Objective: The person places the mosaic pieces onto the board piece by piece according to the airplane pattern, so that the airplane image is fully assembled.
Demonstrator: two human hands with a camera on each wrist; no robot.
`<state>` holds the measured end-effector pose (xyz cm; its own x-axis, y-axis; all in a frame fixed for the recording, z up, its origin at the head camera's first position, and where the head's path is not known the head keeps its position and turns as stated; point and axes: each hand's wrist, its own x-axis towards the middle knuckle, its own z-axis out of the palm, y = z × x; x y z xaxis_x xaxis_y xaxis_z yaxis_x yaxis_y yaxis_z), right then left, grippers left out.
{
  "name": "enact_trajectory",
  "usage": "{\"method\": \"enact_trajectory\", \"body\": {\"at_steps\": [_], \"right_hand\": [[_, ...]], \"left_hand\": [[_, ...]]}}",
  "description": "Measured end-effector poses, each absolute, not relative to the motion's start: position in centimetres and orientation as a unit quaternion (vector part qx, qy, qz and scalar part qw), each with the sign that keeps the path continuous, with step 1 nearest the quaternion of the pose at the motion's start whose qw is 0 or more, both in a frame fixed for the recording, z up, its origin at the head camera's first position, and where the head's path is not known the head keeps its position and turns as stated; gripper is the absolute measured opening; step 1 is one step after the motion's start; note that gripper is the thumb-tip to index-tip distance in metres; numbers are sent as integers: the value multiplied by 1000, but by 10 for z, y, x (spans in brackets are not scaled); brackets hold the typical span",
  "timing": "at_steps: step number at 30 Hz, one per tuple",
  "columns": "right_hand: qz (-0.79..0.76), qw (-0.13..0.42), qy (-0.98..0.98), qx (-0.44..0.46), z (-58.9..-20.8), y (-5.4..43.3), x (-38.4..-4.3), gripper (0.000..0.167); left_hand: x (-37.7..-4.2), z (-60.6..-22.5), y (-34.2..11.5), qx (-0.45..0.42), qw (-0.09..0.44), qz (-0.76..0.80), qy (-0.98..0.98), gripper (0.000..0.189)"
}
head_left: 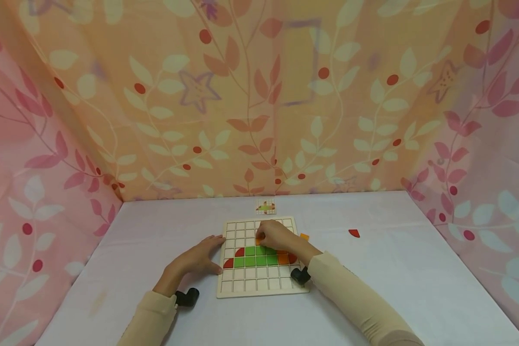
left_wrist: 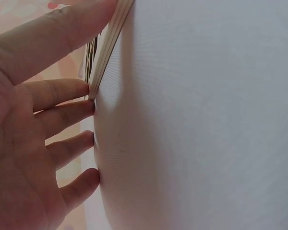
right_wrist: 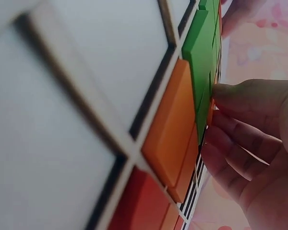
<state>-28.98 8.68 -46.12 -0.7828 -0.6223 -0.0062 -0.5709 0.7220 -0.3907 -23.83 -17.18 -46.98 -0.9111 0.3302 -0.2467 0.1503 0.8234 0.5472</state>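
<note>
A pale wooden grid board [head_left: 251, 287] lies on the white table, with green square tiles [head_left: 250, 261], orange tiles [head_left: 283, 259] and red quarter-round tiles [head_left: 228, 263] set in its middle rows. My right hand [head_left: 277, 234] reaches over the board and pinches an orange square tile [head_left: 259, 241] just above the green row. The right wrist view shows that tile's edge [right_wrist: 211, 112] between thumb and fingertips. At the board's left edge is my left hand [head_left: 197, 257], its thumb and fingers spread and touching the rim [left_wrist: 108, 52].
Behind the board lies a small picture card [head_left: 265, 206] with a coloured grid pattern. Another orange tile [head_left: 304, 236] is by the board's right edge. Farther right, a red quarter-round tile [head_left: 354, 233] lies on the tabletop. Patterned curtains [head_left: 251, 105] surround the table.
</note>
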Motion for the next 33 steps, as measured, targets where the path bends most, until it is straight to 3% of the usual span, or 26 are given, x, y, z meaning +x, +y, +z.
{"method": "enact_trajectory", "body": {"at_steps": [15,25,33], "right_hand": [[-264,76,912,-305,-454,103,-292,18],[-299,73,917,-254,-422,139,-303,23],[-324,31,909,-260,-402,170,-297,21]], "left_hand": [[-239,-470,-171,124,170,274,938,89],[-242,-474,-173,129,170,269,939,89],[-240,-474,-173,130,170,271,938,89]]}}
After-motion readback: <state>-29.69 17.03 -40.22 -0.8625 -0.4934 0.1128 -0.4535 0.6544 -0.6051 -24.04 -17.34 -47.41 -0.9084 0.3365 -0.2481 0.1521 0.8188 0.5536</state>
